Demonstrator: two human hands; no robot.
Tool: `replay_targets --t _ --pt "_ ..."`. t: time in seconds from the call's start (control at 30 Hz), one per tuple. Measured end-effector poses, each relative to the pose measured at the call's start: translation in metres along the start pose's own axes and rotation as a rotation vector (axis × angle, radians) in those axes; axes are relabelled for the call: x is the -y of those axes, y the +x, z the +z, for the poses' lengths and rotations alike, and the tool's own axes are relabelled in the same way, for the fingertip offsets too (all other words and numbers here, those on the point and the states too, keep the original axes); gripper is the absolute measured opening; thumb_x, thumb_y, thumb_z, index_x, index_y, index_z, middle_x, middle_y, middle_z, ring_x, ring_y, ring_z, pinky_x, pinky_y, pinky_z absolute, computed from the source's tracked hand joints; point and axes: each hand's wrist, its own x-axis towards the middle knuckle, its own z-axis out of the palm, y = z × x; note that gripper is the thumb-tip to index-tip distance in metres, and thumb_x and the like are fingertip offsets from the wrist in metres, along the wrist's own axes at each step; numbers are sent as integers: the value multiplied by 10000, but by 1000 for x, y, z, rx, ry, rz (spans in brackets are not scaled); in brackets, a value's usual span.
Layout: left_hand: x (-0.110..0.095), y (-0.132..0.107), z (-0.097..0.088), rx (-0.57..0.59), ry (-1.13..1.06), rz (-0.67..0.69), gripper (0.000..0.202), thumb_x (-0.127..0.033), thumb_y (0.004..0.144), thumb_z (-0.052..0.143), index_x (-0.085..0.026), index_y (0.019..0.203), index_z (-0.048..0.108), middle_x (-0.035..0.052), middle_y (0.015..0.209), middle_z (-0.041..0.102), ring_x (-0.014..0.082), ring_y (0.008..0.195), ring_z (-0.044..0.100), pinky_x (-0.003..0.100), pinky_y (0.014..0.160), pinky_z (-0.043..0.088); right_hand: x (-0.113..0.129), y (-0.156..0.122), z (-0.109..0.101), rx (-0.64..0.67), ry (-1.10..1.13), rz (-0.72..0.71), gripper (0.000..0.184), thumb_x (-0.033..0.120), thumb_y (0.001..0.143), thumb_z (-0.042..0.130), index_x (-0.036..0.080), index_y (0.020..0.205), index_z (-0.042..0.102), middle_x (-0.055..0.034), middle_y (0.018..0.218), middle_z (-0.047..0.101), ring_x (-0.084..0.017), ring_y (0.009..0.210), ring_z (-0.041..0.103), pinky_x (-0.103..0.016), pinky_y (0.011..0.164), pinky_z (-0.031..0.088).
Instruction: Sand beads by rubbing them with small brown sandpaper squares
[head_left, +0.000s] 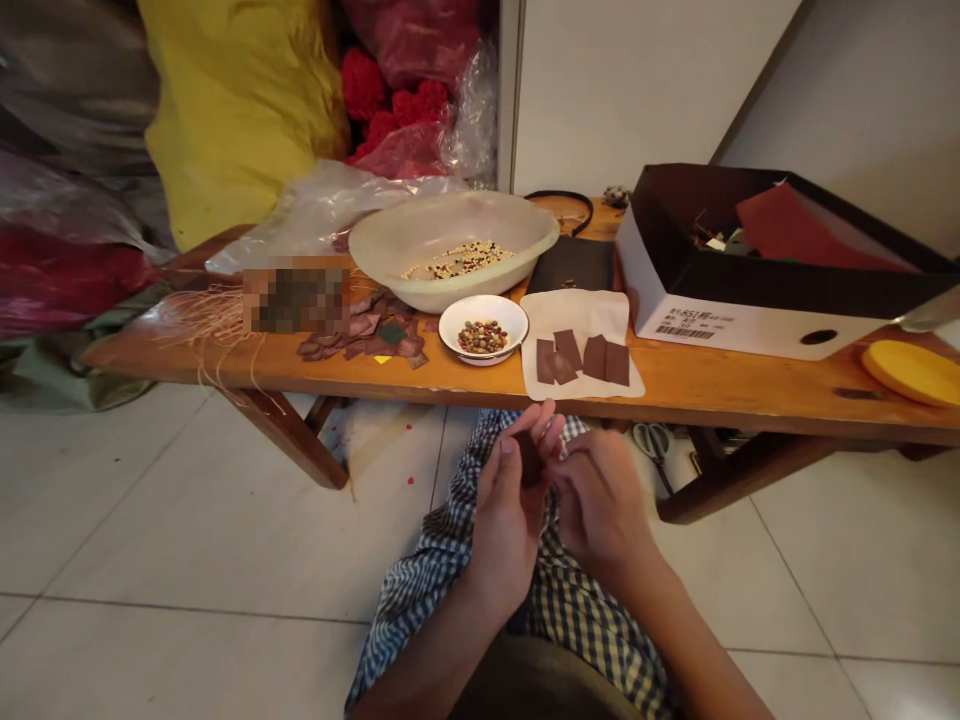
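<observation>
Head view: the person's left hand (508,520) and right hand (601,505) are raised close together, just below the near edge of a wooden bench (720,385) and above blue checked fabric (577,610). The left thumb and fingers (541,425) curl closed around a small dark brown piece (530,458), which is held in the air between the hands, off the bench. The right fingers (579,448) curl inward just beside it; whether they grip it, I cannot tell.

Nearest the hands, at the bench's near edge, a white sheet (577,320) carries several dark brown rectangles (581,358), some overlapping. To its left sit a small white dish (484,345) of mixed beads and a loose pile of brown cut pieces (367,335). Behind them, toward the far edge, a large pale basin (454,225) holds more beads, beside a flat black case (570,265). An open black-and-white box (750,270) with red sheets stands at the far right, and a yellow round lid (911,372) lies at the right end. Pale fibre strands (210,318) trail over the left end. Scissors (652,448) lie beneath the bench.
</observation>
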Motion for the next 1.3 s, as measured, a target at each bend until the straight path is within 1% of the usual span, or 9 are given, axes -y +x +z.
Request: replay_targets --t 0.23,0.4,0.53,0.7,0.83,0.93,1.1,1.2,1.3 --pt "-3 3 1 -12 -19 22 294 -304 936 432 -206 1108 649 59 1294 592 202 1228 507 346 1078 341 0 -2 3 28 76 8 138 70 830 449 182 767 498 -55 801 475 -192 740 439 -340 617 371" --pt "-4 4 -1 -37 -26 78 281 -307 923 464 -189 1090 656 71 1273 607 204 1211 524 341 1083 333 2 -1 4 -14 65 80 138 40 812 483 177 810 498 -50 822 459 -190 766 448 -341 651 388" --pt "-3 4 -4 -30 -39 45 302 -306 937 430 -192 1121 641 68 1294 591 190 1223 512 326 1091 322 2 -2 8 5 94 26 128 58 816 480 184 803 487 -54 825 470 -193 753 448 -345 645 387" --pt "-3 4 -7 -71 -50 76 272 -281 927 458 -177 1081 656 77 1259 616 198 1197 536 332 1064 361 3 -3 6 -16 66 110 147 33 805 494 179 824 496 -54 841 452 -193 785 452 -343 660 394" --pt "-3 5 -7 -41 -71 18 293 -285 936 433 -180 1111 643 67 1268 611 186 1209 524 315 1062 357 5 -4 10 17 108 58 138 49 814 480 187 810 482 -48 839 456 -187 769 448 -343 650 393" --pt "-5 8 -9 -55 -68 12 278 -278 929 445 -171 1082 651 73 1245 625 191 1180 547 317 1029 388 -4 -6 10 21 68 129 138 53 815 483 190 815 479 -46 841 444 -195 785 437 -355 667 390" --pt "-8 8 -18 -102 88 -54 250 -276 917 443 -181 1036 641 57 1056 698 154 885 655 278 793 504 -9 -6 2 4 212 246 151 48 829 497 198 850 497 -34 895 429 -180 850 454 -345 733 401" --pt "-10 6 -21 -107 151 -140 238 -256 905 432 -172 982 641 17 847 689 109 667 614 220 586 479 -5 -4 -1 39 371 292 145 58 844 497 203 850 505 -40 963 456 -179 925 480 -355 806 403" --pt "-14 3 -24 -48 157 -249 293 -325 911 394 -169 928 642 -17 650 618 85 483 515 204 444 401 -4 -1 -3 157 574 306 131 78 864 490 206 841 501 -57 1095 498 -190 1054 497 -377 901 396"
